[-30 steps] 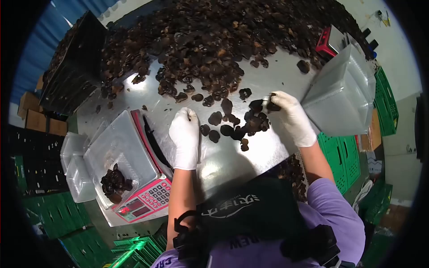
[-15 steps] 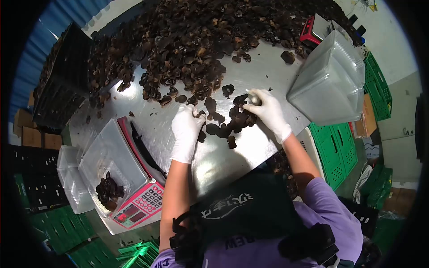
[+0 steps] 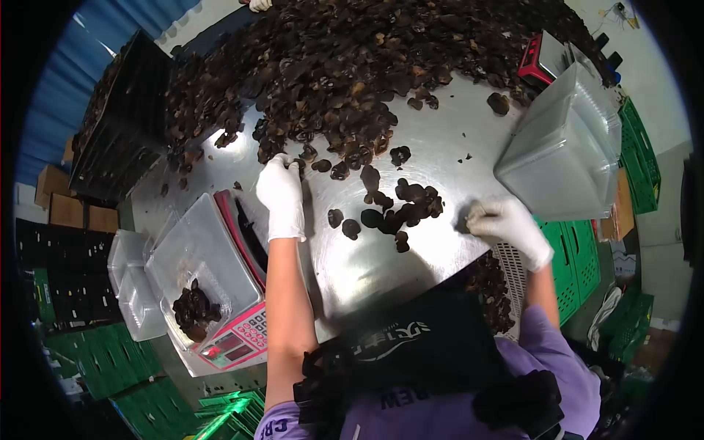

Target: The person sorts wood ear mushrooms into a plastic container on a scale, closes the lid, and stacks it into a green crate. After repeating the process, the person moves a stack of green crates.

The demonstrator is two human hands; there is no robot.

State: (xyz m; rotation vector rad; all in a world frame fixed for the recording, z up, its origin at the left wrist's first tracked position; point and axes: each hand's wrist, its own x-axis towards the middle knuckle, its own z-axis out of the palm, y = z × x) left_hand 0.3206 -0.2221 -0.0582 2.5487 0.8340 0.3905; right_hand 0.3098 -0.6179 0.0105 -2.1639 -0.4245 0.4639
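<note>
A large heap of dark dried pieces covers the far half of a steel table. A small loose cluster of pieces lies in front of me. My left hand, in a white glove, reaches to the near edge of the heap, its fingertips curled among the pieces there; whether it grips one is hidden. My right hand, also gloved, is at the table's right edge, its fingers pinched on a dark piece.
A red scale at the left carries a clear tray with a few dark pieces. Stacked clear trays sit beside it. Clear containers, a second scale, black trays and green crates surround the table.
My left hand moved from the loose cluster up and left to the heap's edge. My right hand pulled back from the cluster to the table's right edge.
</note>
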